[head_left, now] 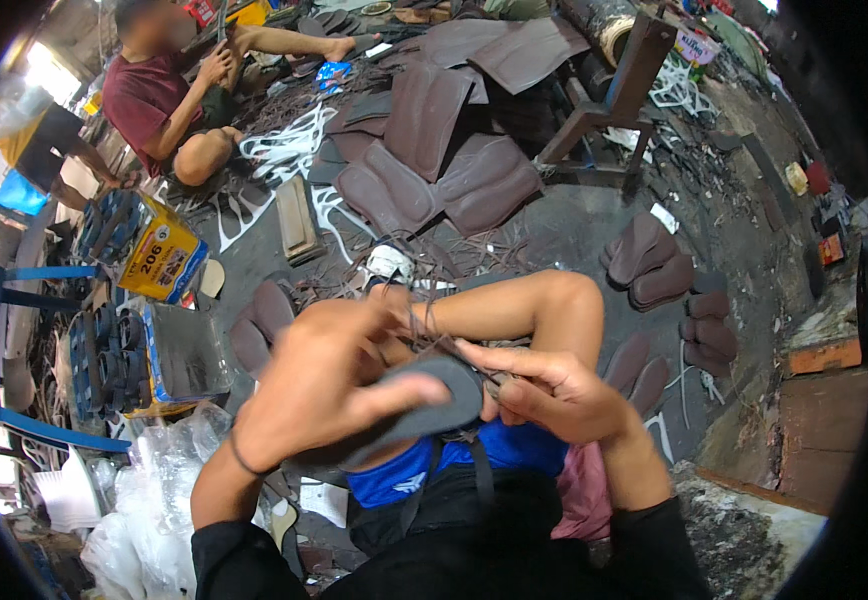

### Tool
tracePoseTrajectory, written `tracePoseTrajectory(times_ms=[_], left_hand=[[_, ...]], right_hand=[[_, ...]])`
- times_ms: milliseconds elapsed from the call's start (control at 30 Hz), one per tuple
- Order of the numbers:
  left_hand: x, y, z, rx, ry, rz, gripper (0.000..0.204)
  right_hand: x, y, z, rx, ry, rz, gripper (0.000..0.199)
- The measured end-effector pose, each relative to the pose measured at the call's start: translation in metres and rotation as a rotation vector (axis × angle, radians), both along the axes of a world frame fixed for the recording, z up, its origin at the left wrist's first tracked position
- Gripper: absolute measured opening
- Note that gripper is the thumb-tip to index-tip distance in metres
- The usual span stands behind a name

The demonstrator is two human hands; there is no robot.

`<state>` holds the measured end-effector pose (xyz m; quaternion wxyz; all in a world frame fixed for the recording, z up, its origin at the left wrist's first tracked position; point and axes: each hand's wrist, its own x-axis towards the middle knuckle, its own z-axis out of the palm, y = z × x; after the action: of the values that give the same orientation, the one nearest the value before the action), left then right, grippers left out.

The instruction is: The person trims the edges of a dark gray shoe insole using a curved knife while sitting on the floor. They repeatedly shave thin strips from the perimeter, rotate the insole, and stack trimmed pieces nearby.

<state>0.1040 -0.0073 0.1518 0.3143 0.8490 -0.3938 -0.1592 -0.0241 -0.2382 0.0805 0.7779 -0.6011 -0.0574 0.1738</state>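
Observation:
A dark grey shoe sole (466, 392) lies across my lap, tilted, with its rounded end to the right. My left hand (319, 375) grips it, thumb flat on its upper face, and is partly blurred. At the rounded edge, my right hand (559, 385) is closed, fingertips pinched on something small and dark that I cannot make out. Thin brown strips (424, 322) curl up between the hands, beside the sole's edge. Below the sole show blue shorts (534, 452), and my bent bare leg (564, 310) is just beyond the hands.
Brown moulded sole sheets (424, 120) are piled ahead, among trimmed scraps. Cut soles (644, 250) lie in stacks to the right, near a metal stand (624, 90). At left are a yellow box (162, 250), sandals (104, 350) and clear plastic bags (149, 500). Another person (169, 100) sits far left.

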Motion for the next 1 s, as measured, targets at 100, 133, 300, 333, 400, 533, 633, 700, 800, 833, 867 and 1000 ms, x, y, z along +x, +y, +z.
tracePoseTrajectory(times_ms=[100,133,300,333,400,533,633,700,800,833,867,1000], left_hand=[[-0.041,0.046,-0.026,-0.313,0.666,-0.156,0.032],[-0.059,0.038,-0.057,-0.198,0.976,-0.406,0.04],[-0.118,-0.02,-0.141,-1.281,1.311,0.625,0.051],[-0.108,-0.041,-0.132,-1.412,1.287,0.768,0.051],[-0.09,-0.051,-0.133,-1.381,1.327,0.754,0.038],[-0.068,-0.053,-0.11,-1.438,1.281,0.779,0.027],[-0.081,-0.045,-0.121,-1.38,1.333,0.812,0.025],[-0.091,-0.039,-0.131,-1.288,1.296,0.893,0.027],[-0.106,-0.023,-0.146,-1.147,1.219,0.899,0.034],[-0.11,-0.019,-0.148,-1.11,1.213,0.905,0.035],[-0.114,-0.016,-0.15,-1.075,1.204,0.912,0.036],[-0.128,-0.004,-0.17,-1.005,1.129,0.883,0.035]], right_hand=[[-0.025,0.006,-0.019,-0.009,0.026,-0.171,0.052],[-0.041,0.003,-0.016,-0.066,0.016,-0.236,0.052],[-0.055,0.029,-0.036,-0.138,-0.091,-0.262,0.05],[-0.059,0.03,-0.032,-0.197,-0.12,-0.305,0.049],[-0.068,0.046,-0.036,-0.401,-0.155,-0.51,0.049],[-0.108,0.056,-0.047,-0.812,-0.122,-0.64,0.041],[-0.14,0.056,-0.04,-0.852,-0.096,-0.647,0.032],[-0.139,0.052,-0.03,-0.892,-0.08,-0.634,0.028],[-0.143,0.057,-0.021,-0.85,-0.014,-0.561,0.028],[-0.143,0.058,-0.019,-0.859,-0.01,-0.556,0.028],[-0.143,0.06,-0.018,-0.866,-0.006,-0.549,0.028],[-0.13,0.063,-0.014,-0.789,0.124,-0.476,0.026]])
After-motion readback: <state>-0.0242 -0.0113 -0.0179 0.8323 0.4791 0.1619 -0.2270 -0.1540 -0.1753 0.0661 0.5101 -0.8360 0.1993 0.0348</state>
